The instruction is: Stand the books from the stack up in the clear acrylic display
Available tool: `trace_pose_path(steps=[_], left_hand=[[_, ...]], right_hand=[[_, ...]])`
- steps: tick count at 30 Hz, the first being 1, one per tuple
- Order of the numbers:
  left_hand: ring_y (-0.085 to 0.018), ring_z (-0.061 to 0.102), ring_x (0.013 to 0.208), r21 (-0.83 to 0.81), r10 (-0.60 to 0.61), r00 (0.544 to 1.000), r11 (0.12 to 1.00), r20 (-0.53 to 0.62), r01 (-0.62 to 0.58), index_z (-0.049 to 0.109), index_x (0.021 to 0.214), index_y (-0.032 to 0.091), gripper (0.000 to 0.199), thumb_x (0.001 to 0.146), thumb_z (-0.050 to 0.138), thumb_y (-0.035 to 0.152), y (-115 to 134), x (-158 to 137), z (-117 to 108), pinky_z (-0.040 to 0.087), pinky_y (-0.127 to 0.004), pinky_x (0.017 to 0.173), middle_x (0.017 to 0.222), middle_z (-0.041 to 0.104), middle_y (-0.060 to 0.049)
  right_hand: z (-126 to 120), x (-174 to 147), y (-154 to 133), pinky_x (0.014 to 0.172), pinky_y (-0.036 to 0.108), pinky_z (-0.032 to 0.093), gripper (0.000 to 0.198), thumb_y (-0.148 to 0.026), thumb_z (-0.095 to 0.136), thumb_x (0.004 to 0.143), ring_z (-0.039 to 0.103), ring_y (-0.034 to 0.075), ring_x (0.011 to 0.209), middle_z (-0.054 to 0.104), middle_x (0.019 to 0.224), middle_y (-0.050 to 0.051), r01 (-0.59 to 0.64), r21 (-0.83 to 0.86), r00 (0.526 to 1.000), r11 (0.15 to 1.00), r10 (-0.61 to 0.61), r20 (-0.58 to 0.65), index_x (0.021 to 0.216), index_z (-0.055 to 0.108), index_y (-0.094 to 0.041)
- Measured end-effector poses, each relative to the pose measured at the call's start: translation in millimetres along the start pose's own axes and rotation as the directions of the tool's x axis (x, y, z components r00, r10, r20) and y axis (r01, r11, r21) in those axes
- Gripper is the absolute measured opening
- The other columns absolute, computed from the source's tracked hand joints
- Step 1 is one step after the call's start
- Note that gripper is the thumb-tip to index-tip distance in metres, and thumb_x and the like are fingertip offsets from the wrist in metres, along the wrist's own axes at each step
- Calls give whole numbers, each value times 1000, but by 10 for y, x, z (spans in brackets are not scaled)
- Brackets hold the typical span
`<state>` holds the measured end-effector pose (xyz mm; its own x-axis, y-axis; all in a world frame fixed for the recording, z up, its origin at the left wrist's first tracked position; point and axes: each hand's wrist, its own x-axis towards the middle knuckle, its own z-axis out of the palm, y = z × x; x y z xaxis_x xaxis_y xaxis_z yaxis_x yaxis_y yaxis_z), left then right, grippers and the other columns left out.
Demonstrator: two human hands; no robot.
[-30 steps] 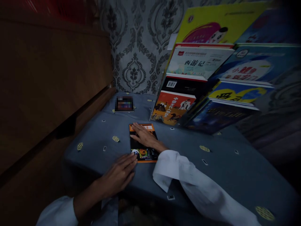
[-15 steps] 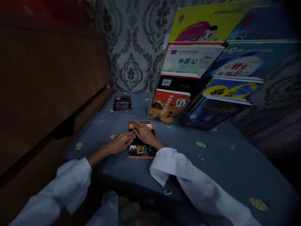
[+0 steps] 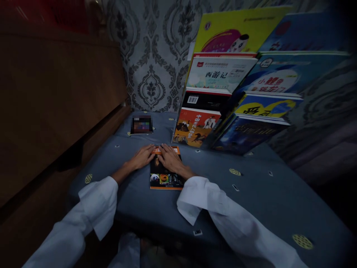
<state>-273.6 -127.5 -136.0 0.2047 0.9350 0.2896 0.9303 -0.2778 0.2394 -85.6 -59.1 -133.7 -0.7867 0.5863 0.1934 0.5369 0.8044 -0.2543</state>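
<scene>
A small book (image 3: 166, 184) with a black and orange cover lies flat on the blue cloth. Animal pictures, one of them a panda, run along its lower part. My left hand (image 3: 144, 156) rests at the book's upper left edge, its fingers stretched out and the tips on the cover. Across the upper right of the cover lies my right hand (image 3: 170, 159), palm down with fingers extended. Both hands are open and hide much of the title. White sleeves cover my forearms.
Tiered rows of picture books, among them an orange one (image 3: 196, 127) and a white one (image 3: 220, 73), stand upright at the back right. A small pixelated item (image 3: 141, 125) lies at the back left. A brown wooden cabinet (image 3: 55, 108) borders the left side; patterned wallpaper (image 3: 152, 89) is behind.
My left hand has slid up along the book from its middle to its upper left edge. My right hand stays on the cover. The view has shifted slightly.
</scene>
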Motion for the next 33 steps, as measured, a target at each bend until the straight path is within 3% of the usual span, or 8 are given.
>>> trace_pose_path(steps=[6, 16, 22, 33], left_hand=[[-24, 58, 125, 45, -36, 997, 998, -67, 39, 57, 131, 15, 38, 98, 44, 30, 92, -28, 5, 45, -40, 108, 137, 60, -14], [-27, 55, 131, 48, -76, 997, 996, -9, 76, 56, 131, 10, 39, 98, 44, 27, 156, -31, -71, 40, -42, 113, 141, 56, -18], [-26, 47, 138, 50, -87, 996, 995, 5, 86, 55, 135, 12, 42, 98, 41, 28, 130, -45, -44, 36, -43, 116, 146, 52, -15], [-26, 46, 139, 30, -67, 998, 997, -13, 68, 55, 135, 12, 43, 98, 40, 28, 103, -43, -33, 37, -46, 115, 146, 52, -15]], right_hand=[[-60, 46, 64, 121, 48, 27, 55, -33, 41, 98, 34, 28, 146, 42, 153, 22, 83, 2, 996, 997, -83, 25, 145, 46, -5], [-102, -86, -42, 122, 46, 26, 54, -29, 42, 99, 31, 28, 148, 39, 155, 23, 33, 9, 998, 999, -33, 46, 145, 44, -1], [-148, -270, -54, 122, 45, 27, 52, -28, 43, 99, 33, 27, 147, 41, 154, 22, 53, 45, 996, 998, -56, 66, 144, 46, -3], [-222, -807, -237, 119, 52, 32, 49, -29, 46, 99, 40, 27, 143, 49, 149, 20, 150, 37, 989, 988, -149, -7, 142, 51, -8]])
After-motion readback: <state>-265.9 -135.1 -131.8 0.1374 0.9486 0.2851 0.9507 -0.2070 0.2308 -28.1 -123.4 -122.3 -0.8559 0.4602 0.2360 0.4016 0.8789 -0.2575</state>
